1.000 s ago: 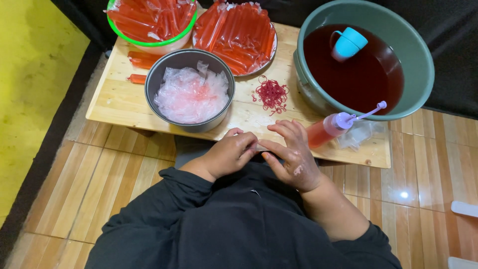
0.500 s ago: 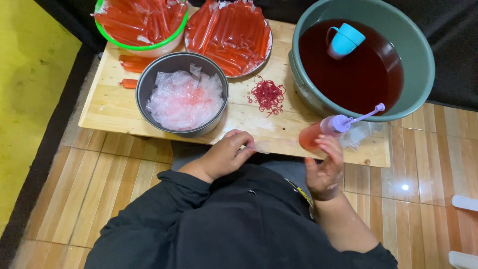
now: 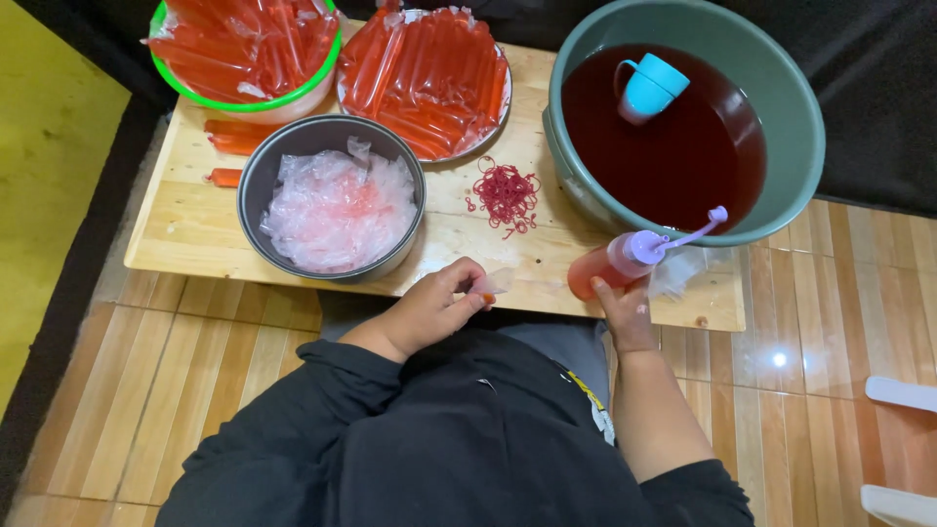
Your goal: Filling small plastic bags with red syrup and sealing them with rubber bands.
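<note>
My left hand [image 3: 429, 310] pinches a small clear plastic bag [image 3: 496, 282] at the near edge of the low wooden table [image 3: 185, 215]. My right hand [image 3: 625, 314] reaches up to a squeeze bottle [image 3: 615, 263] of red liquid with a purple cap and nozzle, gripping its lower end. The bottle lies tilted against a large green basin [image 3: 800, 146] of dark red liquid in which a blue cup [image 3: 649, 86] floats. A small heap of red rubber bands [image 3: 506, 193] sits between the two hands, further back.
A grey metal pot [image 3: 256, 185] holds empty clear plastic bags. Behind it a green-rimmed bowl [image 3: 244, 102] and a round tray [image 3: 429, 68] are piled with red filled tubes; a few tubes [image 3: 229, 137] lie loose. Wood-pattern floor tiles surround the table.
My hands, together at my lap a second ago, have parted. The left one rose to the table edge with the bag, the right one moved right and took the squeeze bottle.
</note>
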